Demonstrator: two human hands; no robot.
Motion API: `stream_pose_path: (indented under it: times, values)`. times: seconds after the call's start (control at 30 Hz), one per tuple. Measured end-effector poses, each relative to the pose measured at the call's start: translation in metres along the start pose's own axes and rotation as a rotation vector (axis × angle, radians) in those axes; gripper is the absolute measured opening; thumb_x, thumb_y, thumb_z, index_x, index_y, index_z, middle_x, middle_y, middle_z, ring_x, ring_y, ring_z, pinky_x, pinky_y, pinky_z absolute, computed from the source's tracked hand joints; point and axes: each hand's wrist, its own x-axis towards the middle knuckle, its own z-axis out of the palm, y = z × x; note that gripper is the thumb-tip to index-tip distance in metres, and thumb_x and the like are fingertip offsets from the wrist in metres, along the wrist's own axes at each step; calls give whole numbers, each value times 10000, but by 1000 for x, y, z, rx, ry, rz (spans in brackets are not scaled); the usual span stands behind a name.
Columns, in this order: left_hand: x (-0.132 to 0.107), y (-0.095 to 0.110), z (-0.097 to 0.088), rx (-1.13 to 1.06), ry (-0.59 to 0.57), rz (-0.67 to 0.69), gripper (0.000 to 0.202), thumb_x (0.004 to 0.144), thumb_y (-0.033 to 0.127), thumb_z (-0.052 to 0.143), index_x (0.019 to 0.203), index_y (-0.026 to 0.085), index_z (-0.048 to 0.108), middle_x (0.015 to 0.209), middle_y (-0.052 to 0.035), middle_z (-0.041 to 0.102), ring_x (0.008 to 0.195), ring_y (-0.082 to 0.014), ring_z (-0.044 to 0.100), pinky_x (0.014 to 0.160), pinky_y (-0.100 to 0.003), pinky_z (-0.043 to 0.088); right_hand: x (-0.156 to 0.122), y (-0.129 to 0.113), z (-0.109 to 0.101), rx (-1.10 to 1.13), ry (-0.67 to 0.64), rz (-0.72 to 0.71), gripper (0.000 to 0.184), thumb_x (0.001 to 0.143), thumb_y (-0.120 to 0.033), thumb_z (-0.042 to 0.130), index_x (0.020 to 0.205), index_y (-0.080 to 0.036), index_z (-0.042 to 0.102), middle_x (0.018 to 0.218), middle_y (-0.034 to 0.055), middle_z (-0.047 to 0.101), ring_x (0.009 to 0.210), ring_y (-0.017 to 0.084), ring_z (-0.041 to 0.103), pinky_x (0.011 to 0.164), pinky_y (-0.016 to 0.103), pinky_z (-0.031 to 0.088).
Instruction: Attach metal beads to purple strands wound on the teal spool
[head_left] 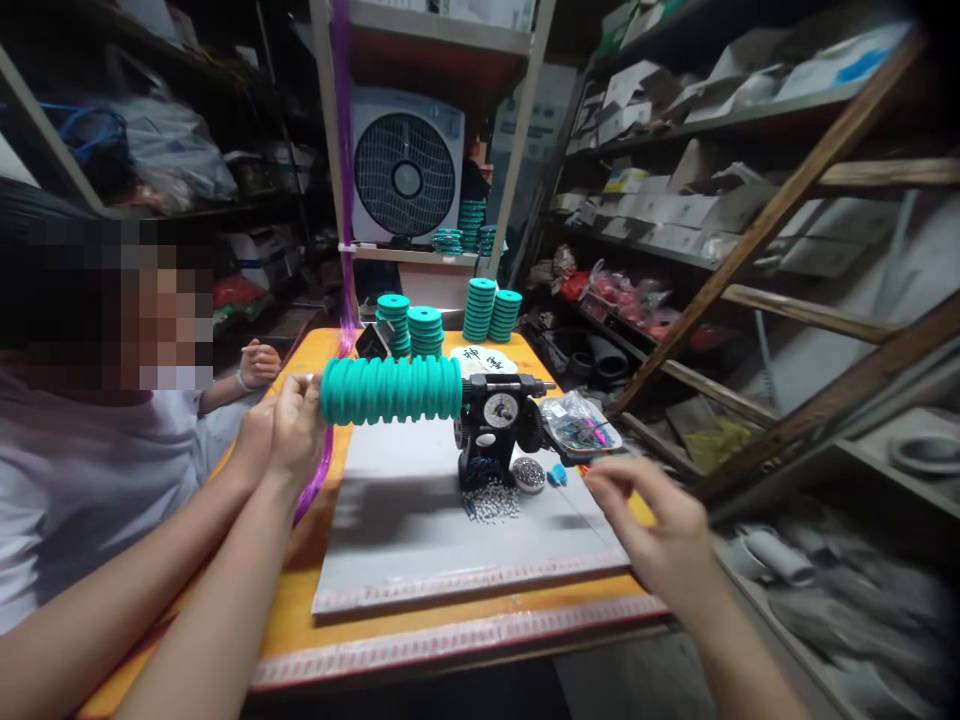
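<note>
Left hand [297, 425]: fingers closed on the outer end of the teal spools [390, 390].
Teal spools: horizontal row, left of the dial-fronted winder [496, 415]; steady, level support seems best.
Right hand [651, 515]: fingers curled near the crank [571, 458]; grip too blurred to tell.

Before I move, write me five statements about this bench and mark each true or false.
1. The left hand is at one end of the ridged turquoise cylinder. True.
2. The fan stands on the floor. False: it stands on a shelf.
3. Loose pale beads lie in front of the black machine. True.
4. The right hand holds a turquoise spool. False: no spool is in it.
5. Purple strands hang left of the fan. True.
</note>
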Motion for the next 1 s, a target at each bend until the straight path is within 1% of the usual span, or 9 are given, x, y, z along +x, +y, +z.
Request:
stream_pose_path:
  times: [0.07,0.1,0.2,0.33,0.43,0.63,0.8,0.9,1.0]
  values:
    - [-2,-3,4,-77,54,32,406,651,462,816,819,204,551,761,5,559,641,-94,514,583,-210,465,-23,-8,19,11,-238,40,95,908,-282,541,966,-231,597,926,28,638,809,157,584,733,282,473]
    - [-4,-4,6,-99,83,57,433,632,444,833,856,203,552,825,4,578,699,-94,548,636,-205,490,-33,-8,32,0,-275,69,91,909,-274,533,953,-225,595,913,31,640,809,164,590,727,288,482]
    - [-6,-8,8,-128,156,110,487,599,415,854,900,191,544,909,12,587,779,-80,586,717,-186,513,-53,-1,65,-56,-200,147,92,894,-280,552,914,-207,603,896,51,648,848,201,603,757,336,499]
    - [-9,-10,10,-113,236,138,436,627,359,846,827,172,507,739,59,539,633,-43,542,652,-158,496,-55,4,85,-85,-94,174,144,897,-318,556,919,-208,646,905,67,662,868,217,620,794,367,509]
    - [-13,-10,11,-102,242,180,386,670,326,822,817,172,499,711,63,527,647,-48,556,693,-166,497,-52,0,90,-97,-57,166,149,904,-301,540,886,-214,660,878,59,669,842,206,629,780,351,515]
    - [-17,-11,12,-106,205,205,324,728,273,783,879,191,509,845,34,595,788,-69,617,759,-178,497,-51,2,95,-156,-45,99,136,913,-256,512,857,-217,629,852,40,668,829,201,628,754,341,506]
    - [-18,-12,10,-165,154,131,352,735,322,778,954,198,531,1012,-13,634,926,-95,629,827,-197,505,-49,2,88,-236,-16,-23,147,940,-249,471,1018,-211,589,935,57,670,869,215,639,764,355,496]
    - [-20,-11,9,-144,108,82,337,773,349,741,1006,205,545,1116,-44,631,1053,-132,616,909,-230,488,-30,-17,79,-340,89,-205,199,951,-210,459,1132,-196,540,986,67,669,876,184,655,789,320,502]
    - [-24,-7,11,-172,82,34,321,813,357,700,1058,223,541,1202,-58,617,1156,-166,585,1023,-291,439,7,-57,70,-326,180,-402,241,910,-143,529,1142,-213,533,972,52,679,864,160,661,819,290,507]
